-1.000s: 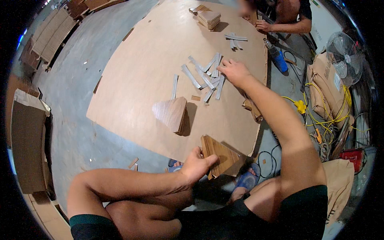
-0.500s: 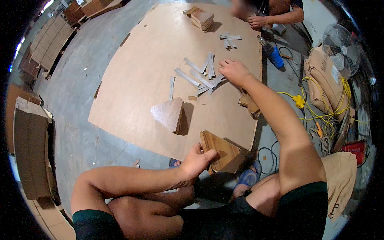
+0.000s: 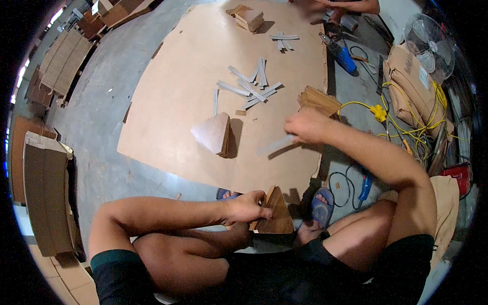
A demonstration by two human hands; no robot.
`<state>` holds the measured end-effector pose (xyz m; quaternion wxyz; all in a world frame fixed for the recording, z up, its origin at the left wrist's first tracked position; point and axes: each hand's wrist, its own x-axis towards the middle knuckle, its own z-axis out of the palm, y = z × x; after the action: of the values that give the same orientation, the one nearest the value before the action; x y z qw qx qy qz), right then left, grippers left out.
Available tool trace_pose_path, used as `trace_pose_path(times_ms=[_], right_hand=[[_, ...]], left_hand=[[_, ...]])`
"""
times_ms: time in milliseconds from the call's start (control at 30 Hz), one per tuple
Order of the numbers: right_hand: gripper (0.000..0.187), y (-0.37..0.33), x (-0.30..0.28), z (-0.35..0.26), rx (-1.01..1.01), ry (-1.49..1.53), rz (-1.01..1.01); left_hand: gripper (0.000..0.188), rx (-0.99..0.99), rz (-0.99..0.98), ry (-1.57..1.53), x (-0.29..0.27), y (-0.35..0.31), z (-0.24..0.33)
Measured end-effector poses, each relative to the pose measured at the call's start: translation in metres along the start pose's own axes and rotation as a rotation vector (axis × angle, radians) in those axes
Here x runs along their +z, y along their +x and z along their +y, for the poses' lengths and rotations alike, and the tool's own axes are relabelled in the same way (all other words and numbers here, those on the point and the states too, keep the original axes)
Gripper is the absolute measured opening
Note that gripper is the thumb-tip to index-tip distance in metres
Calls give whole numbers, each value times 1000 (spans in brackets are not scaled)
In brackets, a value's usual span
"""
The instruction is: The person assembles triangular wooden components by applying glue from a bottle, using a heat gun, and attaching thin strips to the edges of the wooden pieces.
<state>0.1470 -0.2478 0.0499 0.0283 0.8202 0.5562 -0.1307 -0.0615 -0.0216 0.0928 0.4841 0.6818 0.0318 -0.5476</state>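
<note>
My left hand (image 3: 248,207) grips a triangular wooden piece (image 3: 278,217) by its left edge, low over my lap. In my right hand (image 3: 307,126) is a thin grey strip (image 3: 274,146), blurred by motion, held by one end above the cardboard sheet (image 3: 168,112). Several similar grey strips (image 3: 248,90) lie loosely crossed mid-sheet. A stack of triangular wooden pieces (image 3: 211,133) stands left of my right hand. Just beyond that hand, a fanned pile of wooden pieces (image 3: 319,99) sits at the sheet's right edge.
At the far end are another wooden stack (image 3: 249,20) and more strips (image 3: 284,37). A blue heat gun (image 3: 343,58), yellow cable (image 3: 378,113), paper sacks (image 3: 406,76) and a fan (image 3: 429,48) line the right. Another person's arm (image 3: 351,6) shows at top right. Cardboard stacks (image 3: 48,193) stand left.
My right hand has come back toward me from the strip pile with one strip. My left hand has lowered the triangular piece and turned it. The other person's arm has shifted.
</note>
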Motion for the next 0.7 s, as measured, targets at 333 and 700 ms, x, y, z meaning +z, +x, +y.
trace_pose_path(times_ms=[333,700], right_hand=[[31,-57,21,-33,191,108,-2],[39,-58,55,-42,117,30,67]], left_hand=[[54,24,97,-97,9,33,-10],[50,-16,93,-64,18,31,15]])
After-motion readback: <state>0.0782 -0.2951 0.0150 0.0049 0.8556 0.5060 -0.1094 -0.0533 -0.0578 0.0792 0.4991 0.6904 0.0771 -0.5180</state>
